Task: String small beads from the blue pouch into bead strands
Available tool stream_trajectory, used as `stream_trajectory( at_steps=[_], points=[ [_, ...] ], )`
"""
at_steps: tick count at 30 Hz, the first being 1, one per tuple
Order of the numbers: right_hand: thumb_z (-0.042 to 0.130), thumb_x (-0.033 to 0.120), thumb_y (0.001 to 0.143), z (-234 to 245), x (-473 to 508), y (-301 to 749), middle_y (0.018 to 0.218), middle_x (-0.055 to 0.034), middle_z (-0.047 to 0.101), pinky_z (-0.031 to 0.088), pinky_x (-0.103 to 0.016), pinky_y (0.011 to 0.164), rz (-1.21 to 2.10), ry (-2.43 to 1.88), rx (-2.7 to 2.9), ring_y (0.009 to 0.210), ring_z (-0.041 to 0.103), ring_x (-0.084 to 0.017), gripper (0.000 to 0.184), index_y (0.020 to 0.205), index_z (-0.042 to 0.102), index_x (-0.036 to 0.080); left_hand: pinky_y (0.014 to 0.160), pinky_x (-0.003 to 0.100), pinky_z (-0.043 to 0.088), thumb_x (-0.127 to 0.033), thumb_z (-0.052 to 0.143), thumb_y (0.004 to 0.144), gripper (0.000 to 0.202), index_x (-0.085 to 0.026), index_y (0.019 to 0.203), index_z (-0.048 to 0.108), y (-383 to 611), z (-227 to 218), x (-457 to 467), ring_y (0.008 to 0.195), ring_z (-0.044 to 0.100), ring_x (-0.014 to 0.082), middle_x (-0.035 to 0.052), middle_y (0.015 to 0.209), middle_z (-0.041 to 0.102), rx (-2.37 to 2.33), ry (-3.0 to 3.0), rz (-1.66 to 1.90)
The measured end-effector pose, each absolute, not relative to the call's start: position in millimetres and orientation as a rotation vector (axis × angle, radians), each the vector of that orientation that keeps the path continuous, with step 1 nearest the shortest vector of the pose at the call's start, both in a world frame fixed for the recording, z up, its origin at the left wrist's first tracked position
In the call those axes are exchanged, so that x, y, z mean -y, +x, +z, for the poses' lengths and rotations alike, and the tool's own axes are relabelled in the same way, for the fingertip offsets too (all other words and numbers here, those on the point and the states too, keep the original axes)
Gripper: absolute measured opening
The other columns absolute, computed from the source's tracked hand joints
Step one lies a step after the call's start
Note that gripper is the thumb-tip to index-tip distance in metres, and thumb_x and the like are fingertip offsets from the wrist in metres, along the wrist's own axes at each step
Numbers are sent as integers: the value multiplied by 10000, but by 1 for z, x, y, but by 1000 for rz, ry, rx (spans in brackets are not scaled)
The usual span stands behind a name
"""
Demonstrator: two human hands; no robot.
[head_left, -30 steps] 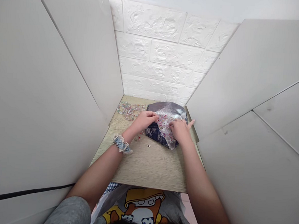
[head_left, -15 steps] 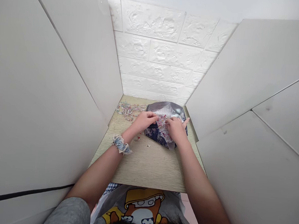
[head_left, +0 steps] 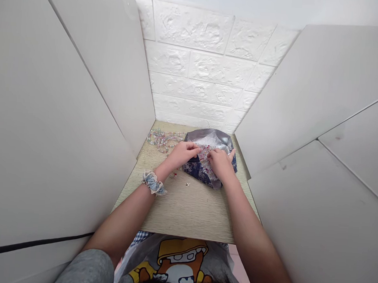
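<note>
A dark blue patterned pouch with a silvery lining (head_left: 212, 136) lies open on the small wooden table. Inside it is a heap of small clear, pink and red beads (head_left: 205, 153). Over the pouch's left side, my left hand (head_left: 182, 153) is closed in a pinch, thumb against forefinger; whatever it pinches is too small to make out. My right hand (head_left: 221, 164) reaches into the beads from the right, thumb and forefinger together and little finger stuck out. Its fingertips are partly hidden among the beads. Strung beads (head_left: 163, 139) lie in loops left of the pouch.
White panels (head_left: 116, 67) (head_left: 295, 106) stand close on both sides, and a white brick-pattern wall (head_left: 200, 69) rises behind the table (head_left: 184, 214). A tiny object (head_left: 187, 184) and a few beads (head_left: 173, 175) lie in front of the pouch. A black cable (head_left: 33, 243) runs at lower left.
My right hand has shifted slightly left among the beads, and its little finger has lowered a little. My left hand has stayed almost in place, still pinched.
</note>
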State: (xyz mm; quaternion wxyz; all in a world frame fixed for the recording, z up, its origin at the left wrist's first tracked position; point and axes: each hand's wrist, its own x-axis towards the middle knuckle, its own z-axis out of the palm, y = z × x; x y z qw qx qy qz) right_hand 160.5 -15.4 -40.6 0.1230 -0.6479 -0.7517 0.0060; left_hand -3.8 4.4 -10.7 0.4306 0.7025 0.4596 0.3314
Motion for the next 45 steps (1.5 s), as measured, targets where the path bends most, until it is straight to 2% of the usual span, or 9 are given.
stream_trajectory(
  at_steps=[6,16,18,20,22,24,31,37,45],
  points=[
    [356,122,778,-40,15,162,871,-46,543,-19,-615,925,47,-1893,2211,924,446,-205,222,751,566,190,566,223,344,-459,497,672,352,-130,706,619,-4,-16,-7,565,461,96,-1,617,564,-1129,1786,791],
    [471,257,744,-33,15,165,857,-27,564,-62,-613,914,251,-1798,2003,936,459,-209,149,662,577,191,535,218,329,-443,498,671,339,-130,704,625,-3,-15,-5,552,444,97,1,602,551,-1130,1794,772],
    [470,280,745,-29,15,163,893,-26,568,16,-584,948,381,-1652,1853,928,478,-189,149,683,573,193,535,216,324,-434,499,673,331,-129,692,624,-3,-14,-4,554,439,95,-4,594,543,-1127,1805,777],
    [478,308,736,-26,16,159,889,-33,575,206,-501,950,574,-1474,1674,888,506,-169,150,721,567,188,536,215,323,-430,498,675,327,-130,697,627,-3,-12,-3,552,433,92,-8,591,539,-1124,1812,776],
    [492,345,725,-25,17,154,849,-39,588,361,-397,867,808,-1300,1486,836,533,-155,182,770,557,181,523,211,315,-431,494,678,330,-131,706,628,-2,-11,-1,540,421,87,-12,580,527,-1124,1809,784],
    [501,374,719,-25,18,148,828,-39,600,416,-342,813,1027,-1145,1312,807,553,-143,215,802,542,180,504,206,304,-430,488,683,332,-130,716,627,-1,-10,1,527,409,81,-14,570,515,-1121,1801,812],
    [575,348,692,-21,24,134,814,-23,620,443,-290,828,1395,-875,967,784,585,-111,177,747,548,182,523,205,335,-390,477,695,307,-126,711,633,0,-7,4,534,432,81,-6,592,544,-1049,1788,872],
    [620,298,675,-24,22,137,767,2,626,454,-225,803,1482,-773,907,755,587,-82,135,736,596,180,565,218,366,-394,504,673,314,-114,716,639,0,-4,6,579,475,96,13,625,579,-985,1729,901],
    [644,291,655,-25,23,136,742,14,637,454,-198,792,1488,-767,920,741,588,-73,122,718,619,189,521,209,335,-377,503,667,280,-119,658,611,-1,-1,7,528,429,78,-8,568,529,-1018,1736,893]
  ],
)
